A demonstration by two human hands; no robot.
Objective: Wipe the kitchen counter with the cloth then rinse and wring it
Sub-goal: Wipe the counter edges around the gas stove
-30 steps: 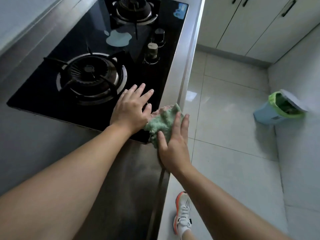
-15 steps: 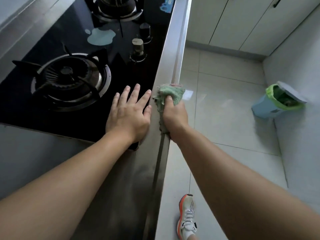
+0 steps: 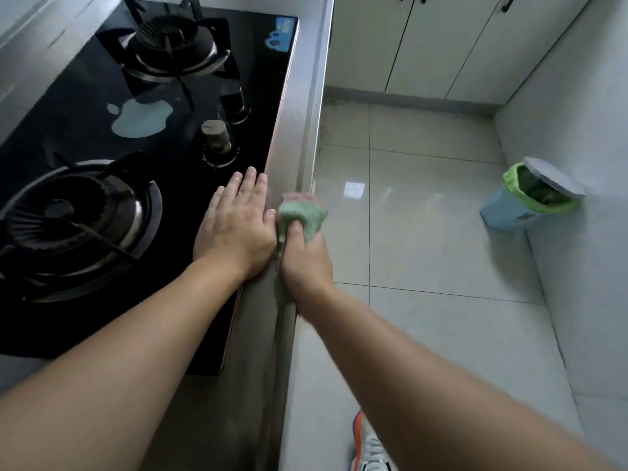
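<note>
My right hand [image 3: 306,256] grips a green cloth [image 3: 304,214] with a pink edge and presses it on the front rim of the steel counter [image 3: 299,107]. Part of the cloth hangs down the counter's front face under my wrist. My left hand [image 3: 236,226] lies flat, fingers together, on the right edge of the black glass hob [image 3: 170,96], just left of the cloth. The thumb side of my left hand touches the cloth.
The hob has two gas burners [image 3: 78,215] [image 3: 170,42] and two knobs [image 3: 215,134]. A pale blue sticker [image 3: 141,117] sits between the burners. On the tiled floor a blue bin [image 3: 523,198] with a green liner stands by the right wall. White cupboards [image 3: 441,39] are at the back.
My right hand has slid the cloth from the hob's near corner forward along the counter's front rim. My left hand has shifted forward on the hob and closed its fingers together.
</note>
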